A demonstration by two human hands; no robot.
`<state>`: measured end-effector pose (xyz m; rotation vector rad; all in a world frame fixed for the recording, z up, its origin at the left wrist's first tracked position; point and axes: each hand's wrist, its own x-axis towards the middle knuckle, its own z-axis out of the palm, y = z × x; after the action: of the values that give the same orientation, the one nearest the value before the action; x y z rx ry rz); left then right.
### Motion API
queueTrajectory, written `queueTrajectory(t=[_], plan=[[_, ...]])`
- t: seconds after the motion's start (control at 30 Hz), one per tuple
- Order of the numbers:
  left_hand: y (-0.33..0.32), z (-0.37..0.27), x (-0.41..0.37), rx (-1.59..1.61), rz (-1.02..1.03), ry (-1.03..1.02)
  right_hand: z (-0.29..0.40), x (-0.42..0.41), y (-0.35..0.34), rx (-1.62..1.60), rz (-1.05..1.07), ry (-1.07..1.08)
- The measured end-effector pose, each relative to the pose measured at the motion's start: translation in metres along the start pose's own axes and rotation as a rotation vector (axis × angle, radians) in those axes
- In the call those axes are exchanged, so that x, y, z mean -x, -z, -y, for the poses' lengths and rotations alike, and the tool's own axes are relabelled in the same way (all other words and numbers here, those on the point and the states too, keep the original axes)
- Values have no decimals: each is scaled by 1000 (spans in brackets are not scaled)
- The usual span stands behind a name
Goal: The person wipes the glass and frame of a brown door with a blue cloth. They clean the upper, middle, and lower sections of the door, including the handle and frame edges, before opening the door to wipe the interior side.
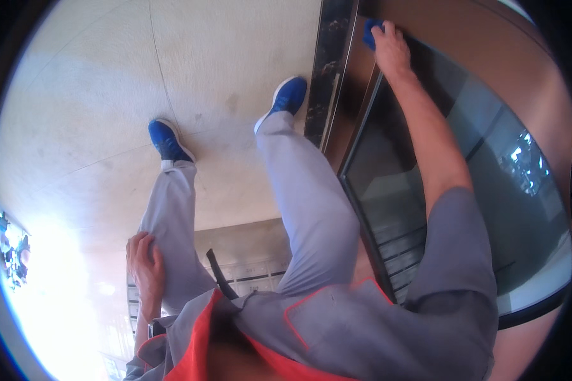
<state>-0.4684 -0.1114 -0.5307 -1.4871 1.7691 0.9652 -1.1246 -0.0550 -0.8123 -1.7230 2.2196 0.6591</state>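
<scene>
My right hand (393, 53) is closed around a blue cloth (373, 34). It presses the cloth to a brown metal door frame (362, 56), at the far corner of a dark glass panel (391, 200). My right arm stretches across the glass. My left hand (145, 262) rests on the knee of my grey trousers (171, 205), with nothing in it. A dark band, perhaps a watch (157, 328), circles the left wrist.
My blue shoes stand apart on a pale tiled floor (95, 119). A black stone strip (331, 57) runs along the foot of the frame. Numbered metal compartments (255, 276) show behind my legs. Bright light washes out the lower left.
</scene>
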Motion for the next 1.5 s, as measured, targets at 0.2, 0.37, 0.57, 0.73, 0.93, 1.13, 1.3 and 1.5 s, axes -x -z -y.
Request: queueTrajectory(t=[0.2,0.37,0.57,0.73,0.93,1.13,1.3,1.5], plan=[[-3,5,-7,-53,10,-34,33,64,-38,-93,0,-70],[-27,27,-13,-109,127,-84,80,163,-94,-144,218,-48],[-53,44,-2,-101,103,-111,112,214,-140,-147,201,-78],[-93,57,14,-88,25,-47,153,310,-165,-90,480,114],[-105,86,22,-78,23,-52,185,356,-178,-91,849,264],[-92,76,20,-62,29,-22,146,148,-108,10,343,359],[-89,80,25,-110,15,-27,87,31,-73,293,36,384],[-113,93,42,-118,-2,19,169,310,-206,325,503,581]])
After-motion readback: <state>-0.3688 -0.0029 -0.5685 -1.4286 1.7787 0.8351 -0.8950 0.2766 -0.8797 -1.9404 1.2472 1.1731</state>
